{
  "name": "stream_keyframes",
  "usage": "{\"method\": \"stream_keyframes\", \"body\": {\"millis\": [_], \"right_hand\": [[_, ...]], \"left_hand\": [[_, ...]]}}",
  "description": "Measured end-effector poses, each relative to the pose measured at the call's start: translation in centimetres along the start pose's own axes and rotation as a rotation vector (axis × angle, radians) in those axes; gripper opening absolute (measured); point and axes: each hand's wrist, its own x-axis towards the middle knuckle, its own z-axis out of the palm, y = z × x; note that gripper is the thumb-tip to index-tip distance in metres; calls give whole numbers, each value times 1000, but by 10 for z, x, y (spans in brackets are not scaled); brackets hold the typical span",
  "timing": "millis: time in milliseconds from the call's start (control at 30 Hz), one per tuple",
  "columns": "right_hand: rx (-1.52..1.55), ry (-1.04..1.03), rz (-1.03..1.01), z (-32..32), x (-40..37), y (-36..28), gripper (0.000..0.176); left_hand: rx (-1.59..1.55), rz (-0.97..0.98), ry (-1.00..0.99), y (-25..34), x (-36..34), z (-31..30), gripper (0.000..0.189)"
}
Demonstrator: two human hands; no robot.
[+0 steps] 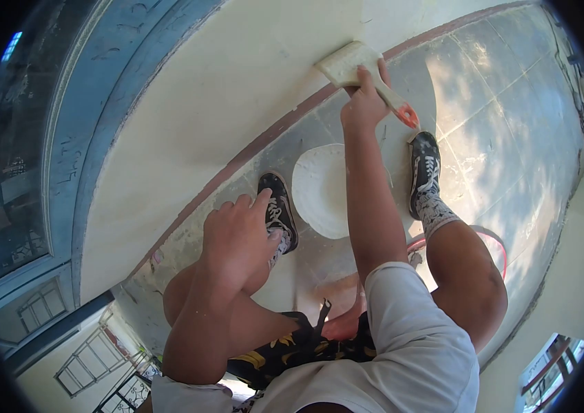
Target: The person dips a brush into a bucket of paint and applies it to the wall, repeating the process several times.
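A wide paint brush (pixel 354 63) with a pale, paint-covered head and a red-tipped handle is in my right hand (pixel 366 103). Its head lies against the lower part of the cream wall (pixel 237 89), just above the dark red strip at the wall's base. My left hand (pixel 233 230) hangs over my left shoe, fingers loosely spread, holding nothing. Between my shoes a round white tray or lid (pixel 321 191) lies on the floor, partly hidden by my right forearm.
Tiled grey floor (pixel 505 131) runs to the right, patched with sunlight. My black shoes (pixel 425 165) stand on either side of the white round thing. A red-rimmed container (pixel 501 251) is partly behind my right leg. A blue window frame (pixel 99 124) is at the left.
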Motion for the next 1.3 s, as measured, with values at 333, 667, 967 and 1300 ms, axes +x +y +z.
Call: {"method": "stream_keyframes", "body": {"millis": [333,667,967,1300], "right_hand": [[-100,-1,1,11,-16,2,48],[-727,-449,5,-59,-74,-109,41],[-1264,-713,29,-163,-126,-53,37],[-1453,-686,-109,-173,-129,-26,37]], "left_hand": [[5,-43,-35,1,1,-4,60],[-119,-161,-131,-14,0,-25,57],[-130,-109,-75,-21,-5,-15,47],[-170,-118,-81,-44,-16,-19,31]]}}
